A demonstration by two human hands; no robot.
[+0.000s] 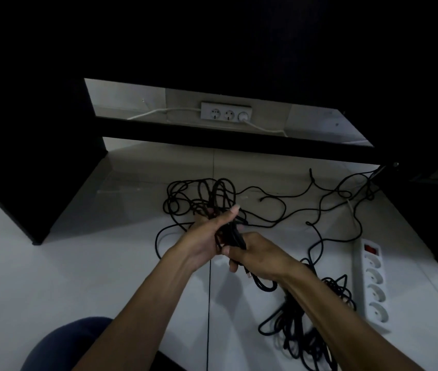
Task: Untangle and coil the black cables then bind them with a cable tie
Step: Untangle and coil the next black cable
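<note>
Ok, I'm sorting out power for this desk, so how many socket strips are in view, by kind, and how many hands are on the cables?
Wall-mounted socket strip: 1
White power strip on the floor: 1
Hands gripping the black cables: 2, left hand and right hand
Total: 4

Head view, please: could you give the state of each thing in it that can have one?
black cables: tangled, partly lifted, no tie.
left hand: grips the cable bundle.
right hand: grips the same bundle lower down.
white power strip: on the floor, sockets empty.
wall socket: one white plug in.
</note>
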